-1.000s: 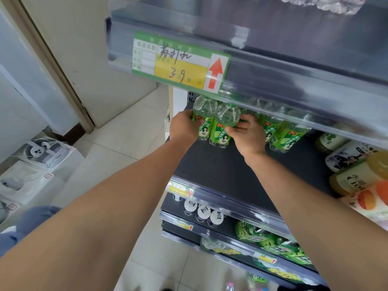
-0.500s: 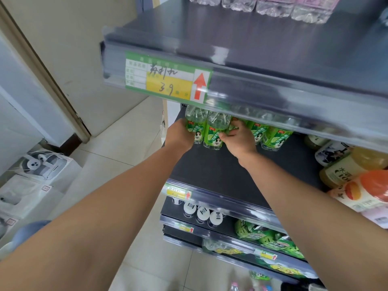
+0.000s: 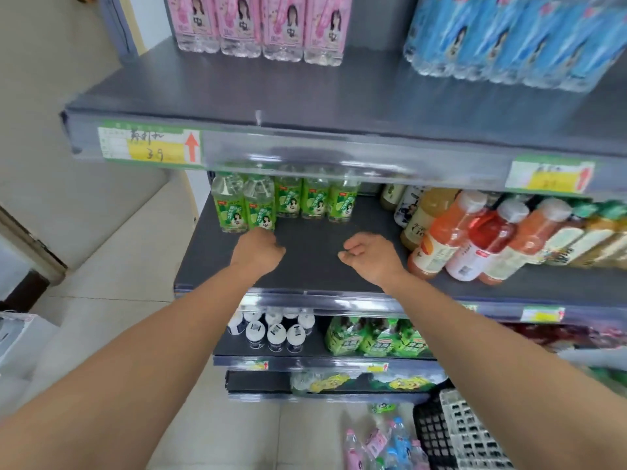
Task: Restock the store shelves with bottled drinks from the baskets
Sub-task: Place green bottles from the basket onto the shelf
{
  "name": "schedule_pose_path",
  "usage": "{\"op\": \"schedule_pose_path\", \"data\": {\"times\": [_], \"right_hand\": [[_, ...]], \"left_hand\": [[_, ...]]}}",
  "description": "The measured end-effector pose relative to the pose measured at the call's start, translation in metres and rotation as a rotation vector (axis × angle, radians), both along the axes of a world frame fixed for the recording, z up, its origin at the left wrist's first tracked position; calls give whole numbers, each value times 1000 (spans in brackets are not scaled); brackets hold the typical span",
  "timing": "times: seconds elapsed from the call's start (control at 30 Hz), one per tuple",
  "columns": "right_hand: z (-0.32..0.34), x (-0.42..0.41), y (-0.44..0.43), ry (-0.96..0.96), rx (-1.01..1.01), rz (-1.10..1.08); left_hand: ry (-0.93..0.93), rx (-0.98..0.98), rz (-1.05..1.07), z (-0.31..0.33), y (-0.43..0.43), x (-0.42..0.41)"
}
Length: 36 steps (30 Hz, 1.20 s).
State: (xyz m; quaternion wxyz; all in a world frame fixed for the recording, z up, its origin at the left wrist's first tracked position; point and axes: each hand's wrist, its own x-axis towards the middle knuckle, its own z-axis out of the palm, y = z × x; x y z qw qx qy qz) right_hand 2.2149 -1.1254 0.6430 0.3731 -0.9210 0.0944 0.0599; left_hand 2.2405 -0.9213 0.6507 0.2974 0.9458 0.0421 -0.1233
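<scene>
Several green-labelled drink bottles [image 3: 259, 210] stand upright at the back left of the dark grey middle shelf [image 3: 312, 269], two of them in front of a row of three [image 3: 315, 201]. My left hand [image 3: 258, 249] hovers just in front of the two front bottles, fingers loosely curled, holding nothing. Over the bare shelf to the right, my right hand [image 3: 369, 257] is also loosely curled and empty. At the bottom right, pink and blue bottles [image 3: 383, 442] lie beside a black basket [image 3: 431, 432] and a white crate [image 3: 471, 432].
Orange and red juice bottles [image 3: 475, 239] lean on the middle shelf's right side. Pink bottles [image 3: 258, 25] and blue bottles [image 3: 509, 39] fill the upper shelf, whose edge carries a price tag [image 3: 149, 144]. White-capped bottles [image 3: 274, 330] and green packs [image 3: 373, 337] sit below.
Both hands have let go of the two green bottles and drawn back toward the shelf's front. The bottles stay standing at the back left. My head has pulled back and tilted up.
</scene>
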Motion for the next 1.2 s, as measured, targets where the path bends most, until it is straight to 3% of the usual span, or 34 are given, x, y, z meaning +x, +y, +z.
{"op": "schedule_pose_path", "data": {"times": [0.53, 1.03, 1.2], "right_hand": [[24, -262, -217, 147, -195, -240], [-8, -407, -365, 304, -192, -575], [-36, -449, -425, 404, -188, -580]], "left_hand": [[-102, 96, -572, -10, -235, -193], [-69, 60, -1037, -36, -421, -295], [-13, 74, -1096, -57, -480, -339]]}}
